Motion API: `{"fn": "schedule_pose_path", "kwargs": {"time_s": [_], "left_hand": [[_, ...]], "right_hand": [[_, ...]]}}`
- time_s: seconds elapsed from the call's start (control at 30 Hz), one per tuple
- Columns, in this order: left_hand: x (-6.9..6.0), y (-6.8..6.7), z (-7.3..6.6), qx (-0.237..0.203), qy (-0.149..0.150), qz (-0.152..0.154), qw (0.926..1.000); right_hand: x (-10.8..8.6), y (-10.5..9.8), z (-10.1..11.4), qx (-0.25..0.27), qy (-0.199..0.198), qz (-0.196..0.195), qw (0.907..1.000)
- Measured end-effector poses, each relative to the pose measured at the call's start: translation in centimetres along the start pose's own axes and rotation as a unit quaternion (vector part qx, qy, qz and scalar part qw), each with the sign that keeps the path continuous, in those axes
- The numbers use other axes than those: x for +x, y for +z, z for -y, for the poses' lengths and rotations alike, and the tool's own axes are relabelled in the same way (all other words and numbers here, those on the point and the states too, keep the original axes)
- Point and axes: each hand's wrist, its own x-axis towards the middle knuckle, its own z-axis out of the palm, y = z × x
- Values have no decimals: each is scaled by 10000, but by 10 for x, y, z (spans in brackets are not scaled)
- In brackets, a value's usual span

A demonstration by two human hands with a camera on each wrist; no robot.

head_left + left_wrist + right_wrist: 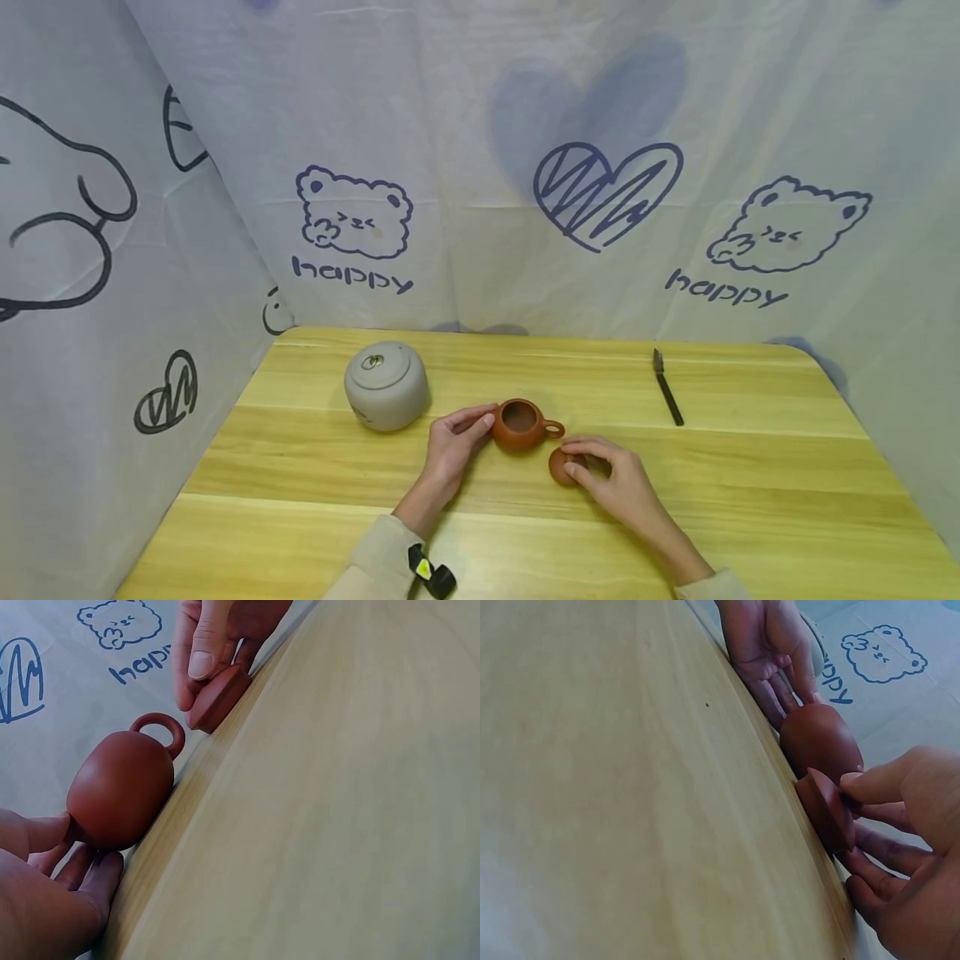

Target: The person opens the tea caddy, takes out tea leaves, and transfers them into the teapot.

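Note:
A small reddish-brown clay teapot (516, 441) stands upright on the table, its round mouth uncovered and its loop handle pointing right. On its left side my left hand (450, 450) pinches it between thumb and fingers, which cover the spout area. In the left wrist view the teapot's rounded body (124, 787) shows from the side. My right hand (621, 483) pinches the matching lid (558, 469) by its top, just right of the teapot and nearer to me. The right wrist view shows the lid (825, 814) apart from the tabletop or barely on it; I cannot tell which.
A grey lidded jar (386, 392) stands at the back left of the wooden table (300, 467). Toward the back right lies a dark, slim pen-like tool (669, 392) with a pointed tip. Printed cloth (465, 167) hangs behind the table and along its sides.

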Motion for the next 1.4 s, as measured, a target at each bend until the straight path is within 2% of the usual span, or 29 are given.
{"fn": "schedule_pose_path", "kwargs": {"time_s": [0.17,0.3,0.47,0.67,0.73,0.9,1.1,1.2,1.3,1.4], "left_hand": [[-1,0,-2,141,38,2,9999],[0,-1,-6,438,215,-7,9988],[-1,0,-18,965,617,-82,9934],[-5,-1,-40,1323,1336,-52,9821],[-6,-4,-48,1488,1602,-27,9758],[-9,-12,-69,1931,2279,16,9543],[-14,-25,-94,2466,2652,-325,9316],[-15,-33,-105,2548,2924,-458,9206],[-13,-40,-112,2653,3300,-587,9040],[-9,-49,-118,2960,3613,-876,8799]], "right_hand": [[0,-3,3,47,149,-93,9998],[1,-8,8,199,131,-264,9994],[5,-13,17,459,-199,-436,9978],[11,-15,32,349,-584,-616,9958],[15,-15,36,371,-617,-641,9953],[24,-9,43,539,-875,-647,9926],[38,3,58,806,-893,-472,9916],[45,9,67,965,-788,-361,9915],[51,16,74,1221,-646,-280,9900],[58,23,81,1446,-569,-198,9877]]}}
